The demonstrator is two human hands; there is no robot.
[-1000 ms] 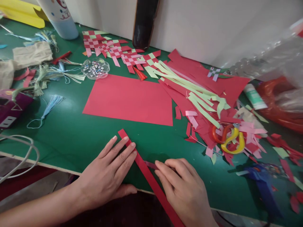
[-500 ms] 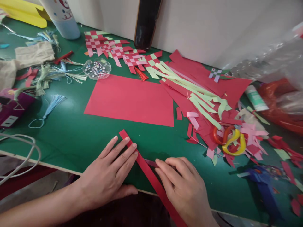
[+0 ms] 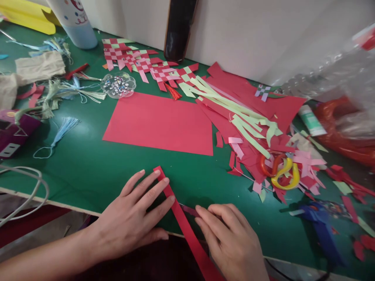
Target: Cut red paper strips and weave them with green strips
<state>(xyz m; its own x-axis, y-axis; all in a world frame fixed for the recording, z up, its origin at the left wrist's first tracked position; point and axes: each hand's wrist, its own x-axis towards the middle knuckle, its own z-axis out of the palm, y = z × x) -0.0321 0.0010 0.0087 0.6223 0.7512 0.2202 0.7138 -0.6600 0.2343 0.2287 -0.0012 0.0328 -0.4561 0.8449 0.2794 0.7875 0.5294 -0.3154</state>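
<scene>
A long red paper strip lies slanted across the green table's near edge and runs off it toward me. My left hand lies flat on the table with its fingers stretched out, the fingertips resting on the strip's left side. My right hand is on the other side of the strip, fingers bent and held together. Its fingertips are closed on the end of a short pink paper strip that pokes out toward the red strip.
A red paper sheet lies mid-table. Right of it are a heap of red, green and pink strips, orange-yellow scissors, a glue stick and a blue glue gun. Woven paper pieces, a dish of googly eyes and tassels lie at the back and left.
The red strip has slid a little toward me and to the right, and both hands have moved with it. The right hand has drawn back toward the table edge.
</scene>
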